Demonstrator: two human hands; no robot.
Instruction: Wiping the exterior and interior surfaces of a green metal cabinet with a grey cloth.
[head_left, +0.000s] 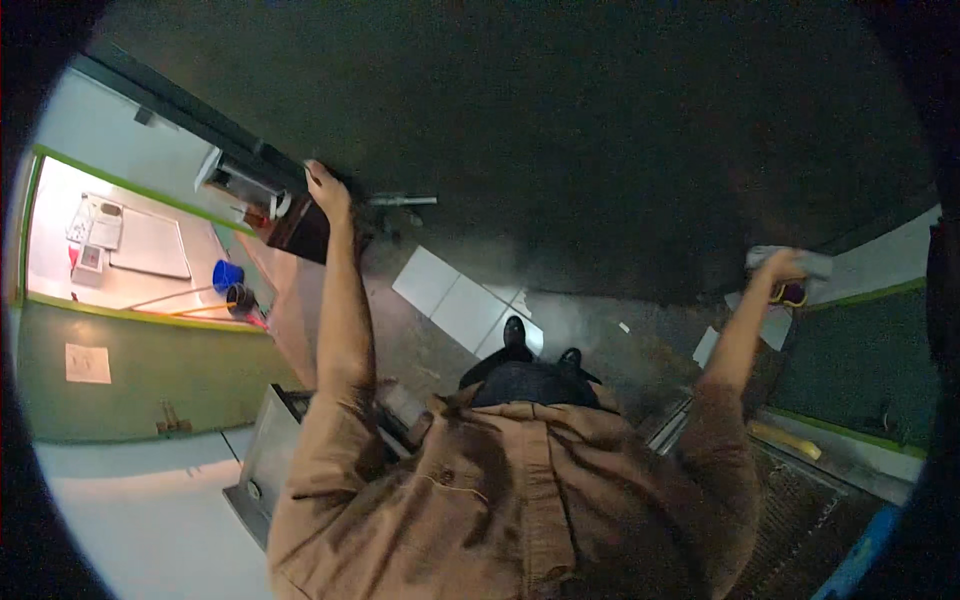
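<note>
A large dark panel (600, 142) spans the upper part of the view in front of me. My left hand (330, 195) grips its left edge, with the arm stretched forward. Close by that hand, a pale metal bar-shaped piece (405, 200) stands out against the dark surface. Far to the right, my right hand (781, 266) is closed around a light grey object (816, 262), possibly a folded cloth; blur hides what it is. Just under that hand shows a small yellow and dark purple item (792, 293); whether I hold it is unclear.
White floor tiles (461, 289) lie by my feet. On the left, a lit opening (150, 225) shows a blue bucket (226, 276) and long handles. A metal cabinet (274, 450) stands at my left side, a dark textured mat (787, 517) at right.
</note>
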